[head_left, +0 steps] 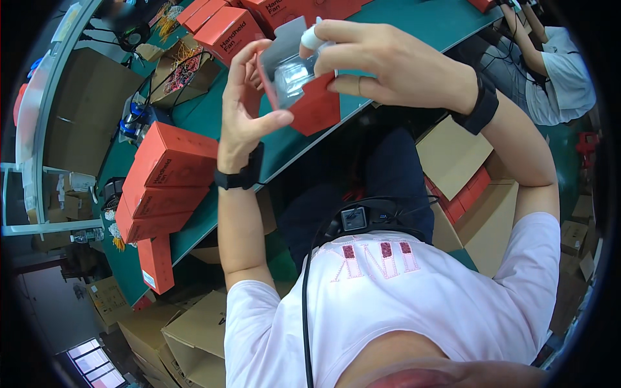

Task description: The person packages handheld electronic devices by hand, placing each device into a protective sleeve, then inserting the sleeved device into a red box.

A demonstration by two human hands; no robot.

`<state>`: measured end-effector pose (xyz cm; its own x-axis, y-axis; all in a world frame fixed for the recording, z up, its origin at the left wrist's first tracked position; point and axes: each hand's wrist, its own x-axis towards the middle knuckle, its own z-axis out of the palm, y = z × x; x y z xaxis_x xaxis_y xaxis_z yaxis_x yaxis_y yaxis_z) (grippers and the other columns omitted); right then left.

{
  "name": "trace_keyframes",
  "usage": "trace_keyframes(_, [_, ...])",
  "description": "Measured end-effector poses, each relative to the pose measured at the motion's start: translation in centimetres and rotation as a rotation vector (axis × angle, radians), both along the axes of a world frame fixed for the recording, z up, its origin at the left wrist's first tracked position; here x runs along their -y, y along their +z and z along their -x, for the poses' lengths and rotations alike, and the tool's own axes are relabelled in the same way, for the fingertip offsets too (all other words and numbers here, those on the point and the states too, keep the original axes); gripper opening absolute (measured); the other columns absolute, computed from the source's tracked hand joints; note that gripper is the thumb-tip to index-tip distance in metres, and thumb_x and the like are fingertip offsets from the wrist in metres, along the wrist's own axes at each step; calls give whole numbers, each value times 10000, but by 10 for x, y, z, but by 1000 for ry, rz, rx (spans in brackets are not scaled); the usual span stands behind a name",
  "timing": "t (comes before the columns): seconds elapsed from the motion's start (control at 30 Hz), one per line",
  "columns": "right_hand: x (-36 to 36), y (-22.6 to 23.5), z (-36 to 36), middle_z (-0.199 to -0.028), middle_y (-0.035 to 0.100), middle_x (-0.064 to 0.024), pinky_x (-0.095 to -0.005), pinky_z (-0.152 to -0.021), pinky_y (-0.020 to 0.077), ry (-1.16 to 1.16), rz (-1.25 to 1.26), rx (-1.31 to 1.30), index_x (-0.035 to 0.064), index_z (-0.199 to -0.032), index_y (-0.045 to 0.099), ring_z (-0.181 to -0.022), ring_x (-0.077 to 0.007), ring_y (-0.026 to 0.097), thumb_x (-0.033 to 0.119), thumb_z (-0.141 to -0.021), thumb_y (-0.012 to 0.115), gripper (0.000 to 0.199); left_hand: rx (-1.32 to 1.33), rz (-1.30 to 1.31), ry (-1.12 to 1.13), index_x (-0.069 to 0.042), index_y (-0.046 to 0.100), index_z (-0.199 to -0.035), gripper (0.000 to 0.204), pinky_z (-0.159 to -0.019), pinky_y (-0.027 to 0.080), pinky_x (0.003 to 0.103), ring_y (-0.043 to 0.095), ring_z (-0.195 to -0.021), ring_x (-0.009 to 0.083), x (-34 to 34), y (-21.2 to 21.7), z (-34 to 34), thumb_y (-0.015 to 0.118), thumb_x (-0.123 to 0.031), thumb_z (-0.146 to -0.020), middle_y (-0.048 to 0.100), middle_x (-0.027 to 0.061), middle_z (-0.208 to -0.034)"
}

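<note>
An open-topped red box (317,107) is held tilted above the table's front edge. Inside its grey interior lies something in shiny clear plastic (292,79); what is wrapped there I cannot make out. My left hand (244,103) is closed round the box's left side, thumb on the near face and fingers behind. Across the opening reaches my right hand (381,64), its fingers bent at the flaps and rim, one wearing a white finger cover and another a ring. The right thumb is hidden. A grey flap (291,29) stands up at the far side.
Red boxes (171,165) are stacked on the green table (284,145) at left, with more boxes (229,32) at the back. An open carton of coloured cords (187,74) sits between. Cartons (491,216) stand below. Another person (550,77) is at far right.
</note>
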<state>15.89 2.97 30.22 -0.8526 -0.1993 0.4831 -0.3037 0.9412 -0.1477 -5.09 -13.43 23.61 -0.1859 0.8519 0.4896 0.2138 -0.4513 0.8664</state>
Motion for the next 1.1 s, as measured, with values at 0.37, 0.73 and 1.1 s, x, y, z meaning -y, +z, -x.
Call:
trace_keyframes(0.37, [-17,-18,-11,-1025,619,-93,-371,-752,546,52,-323,-354,60,-1074,622,-903,-293,654,68,-851,712,241,-143,150,203,-50,510,-1452,547,-871,526,278,639,-969,136,-18,24,-23,698,-156,-949,644,71,-1209])
trace_keyframes(0.73, [33,-70,43,-1336,622,-182,-389,-941,551,-348,760,-483,60,-1468,504,-1096,-350,666,247,-900,770,654,-528,-197,546,-58,643,-1336,645,-949,513,374,625,-1145,305,4,-18,-37,826,-394,-817,613,158,-1250])
trace_keyframes(1.1, [36,-62,50,-1131,720,-193,-361,-864,582,-305,491,-255,40,-1276,680,-972,-316,717,303,-936,656,431,-661,-57,836,-27,516,-1409,901,-864,565,433,618,-1109,366,3,-25,-55,911,-332,-659,500,195,-1310])
